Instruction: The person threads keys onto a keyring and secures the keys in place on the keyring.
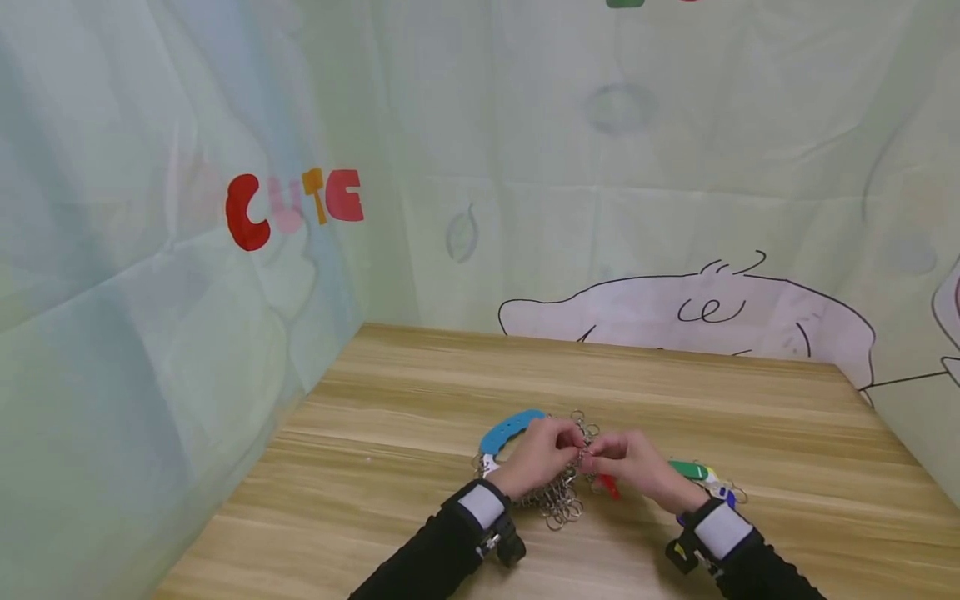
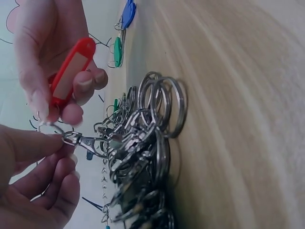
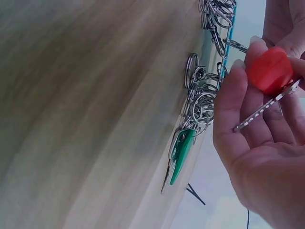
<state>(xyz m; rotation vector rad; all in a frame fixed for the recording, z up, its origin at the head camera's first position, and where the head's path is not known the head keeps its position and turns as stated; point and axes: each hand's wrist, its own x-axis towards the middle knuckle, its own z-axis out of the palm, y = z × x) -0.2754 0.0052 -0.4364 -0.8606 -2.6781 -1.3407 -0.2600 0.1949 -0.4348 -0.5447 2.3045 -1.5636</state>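
In the head view, my left hand and right hand meet fingertip to fingertip above the table. The left thumb and finger pinch a small metal swivel clasp by its ring end. My right hand holds a red key tag with a pale label; its thin ring reaches the left fingertips. A metal key lies across the right fingers beside the red tag. Whether the thin ring is threaded into the clasp, I cannot tell. Under the left hand lies a heap of key rings and clasps.
A blue curved band with small holes lies behind the left hand. Right of the right hand are a green key tag and a blue key tag. Another green tag shows with a key. Printed cloth stands around the wooden table.
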